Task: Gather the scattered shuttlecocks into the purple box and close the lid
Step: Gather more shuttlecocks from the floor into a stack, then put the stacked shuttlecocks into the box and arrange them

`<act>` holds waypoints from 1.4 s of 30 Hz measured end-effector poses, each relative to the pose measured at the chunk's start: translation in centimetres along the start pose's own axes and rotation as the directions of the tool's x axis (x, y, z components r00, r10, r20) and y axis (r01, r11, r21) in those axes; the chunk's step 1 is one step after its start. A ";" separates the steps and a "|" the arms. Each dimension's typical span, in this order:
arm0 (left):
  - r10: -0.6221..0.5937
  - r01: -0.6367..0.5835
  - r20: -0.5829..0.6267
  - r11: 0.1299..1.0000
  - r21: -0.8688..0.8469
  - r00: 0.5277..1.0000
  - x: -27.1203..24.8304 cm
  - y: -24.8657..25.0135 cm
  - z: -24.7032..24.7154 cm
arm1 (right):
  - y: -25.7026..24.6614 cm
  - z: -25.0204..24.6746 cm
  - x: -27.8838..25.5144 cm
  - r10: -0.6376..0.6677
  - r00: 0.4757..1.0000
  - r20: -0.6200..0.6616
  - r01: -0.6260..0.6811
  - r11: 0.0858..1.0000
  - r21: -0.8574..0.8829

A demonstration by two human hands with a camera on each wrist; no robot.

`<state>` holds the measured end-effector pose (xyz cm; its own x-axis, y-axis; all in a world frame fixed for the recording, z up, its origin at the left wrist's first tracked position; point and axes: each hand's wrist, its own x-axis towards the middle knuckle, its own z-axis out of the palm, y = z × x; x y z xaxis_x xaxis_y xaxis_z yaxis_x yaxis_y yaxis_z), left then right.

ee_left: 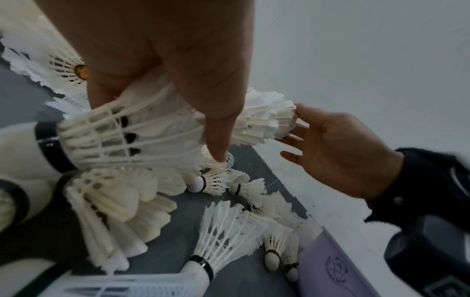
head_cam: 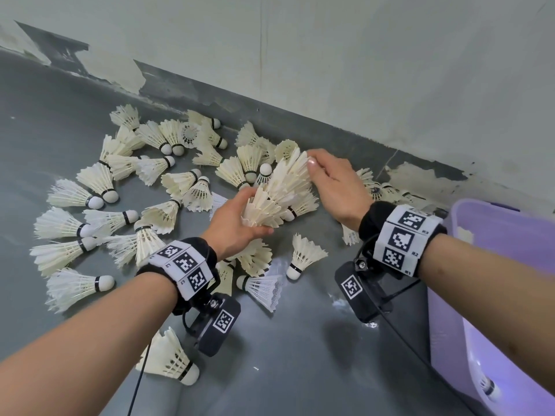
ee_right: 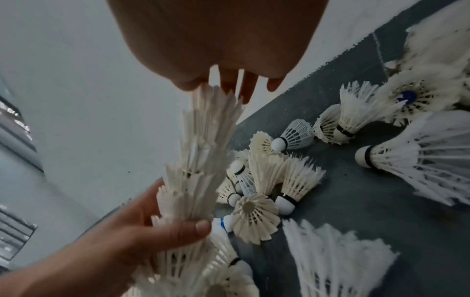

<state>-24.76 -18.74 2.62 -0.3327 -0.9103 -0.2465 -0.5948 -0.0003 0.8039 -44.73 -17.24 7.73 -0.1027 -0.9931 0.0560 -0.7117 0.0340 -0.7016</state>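
A column of white feather shuttlecocks (head_cam: pixel 285 190) nested one inside another is held above the grey floor (head_cam: pixel 300 355). My left hand (head_cam: pixel 237 223) grips its lower end, thumb on one side and fingers curled under. My right hand (head_cam: pixel 327 175) rests its thumb and straight fingertips on the open feather rim at the upper end. The left wrist view shows the same column (ee_left: pixel 142 130) and the right hand (ee_left: pixel 330 152) touching its far end. Many loose shuttlecocks (head_cam: pixel 99 181) lie on the floor. The purple box (head_cam: pixel 456 310) stands open at the right.
A pale wall (head_cam: pixel 330 55) with peeling paint runs diagonally just behind the pile. More shuttlecocks lie between my wrists (head_cam: pixel 303 256) and under my left forearm (head_cam: pixel 171 361). At least one shuttlecock (head_cam: pixel 489 388) lies inside the box.
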 end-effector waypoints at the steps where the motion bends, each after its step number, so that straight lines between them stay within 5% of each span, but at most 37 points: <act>1: 0.001 -0.001 -0.008 1.000 0.000 1.000 0.1 0.2 -0.1 | 0.3 0.3 -0.1 -0.002 0.998 -0.063 0.003 1.000 0.005; 3: -0.004 0.004 -0.026 1.000 0.001 1.000 0.3 0.5 -0.2 | 0.7 0.7 -0.5 0.073 0.974 -0.214 -0.057 0.995 0.078; 5: -0.008 0.008 -0.033 1.000 0.000 0.999 0.3 0.5 -0.2 | 1.7 1.0 -0.8 0.221 0.948 -0.228 -0.197 0.972 0.124; 7: -0.004 0.004 -0.034 1.000 0.002 0.999 0.1 0.4 -0.2 | 3.1 1.2 -1.4 0.347 0.938 -0.001 -0.347 0.938 -0.028; 11: 0.008 -0.008 -0.037 1.000 -0.015 0.999 -0.1 0.3 0.0 | 4.5 2.1 -3.7 0.409 0.853 0.324 -0.362 0.911 -0.197; 16: 0.015 -0.016 -0.039 1.000 -0.025 0.999 0.0 0.2 0.2 | 5.1 3.7 -4.8 0.412 0.766 0.493 -0.180 0.874 -0.450; 19: 0.013 -0.014 -0.039 1.000 -0.027 0.999 0.1 0.0 0.2 | 4.7 3.3 -4.6 0.390 0.817 0.424 -0.222 0.892 -0.394; 22: 0.007 -0.009 -0.045 0.999 -0.034 0.999 0.2 -0.2 0.2 | 4.0 1.7 -3.0 0.425 0.891 0.157 -0.383 0.892 -0.242; 24: 0.002 -0.003 -0.042 0.999 -0.036 0.999 0.3 -0.3 0.1 | 3.8 0.2 -1.7 0.468 0.881 -0.064 -0.471 0.880 -0.053; 27: 0.003 -0.004 -0.033 1.000 -0.026 0.999 0.3 -0.3 0.1 | 3.4 -1.8 0.2 0.477 0.827 -0.298 -0.437 0.878 0.192; 35: 0.045 -0.045 -0.013 0.999 0.000 0.999 0.8 1.6 -0.2 | 1.3 -3.0 1.1 0.279 0.957 -0.074 -0.244 0.919 0.309; 42: 0.156 -0.153 0.082 0.987 -0.042 0.984 0.6 6.4 2.3 | 1.8 -7.2 0.4 0.320 0.934 -0.159 -0.224 0.871 0.438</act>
<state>-30.44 -18.38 6.33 -0.4801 -0.8623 -0.1611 -0.5053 0.1217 0.8543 -51.05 -16.79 11.64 -0.4341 -0.8989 -0.0594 -0.2924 0.2030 -0.9345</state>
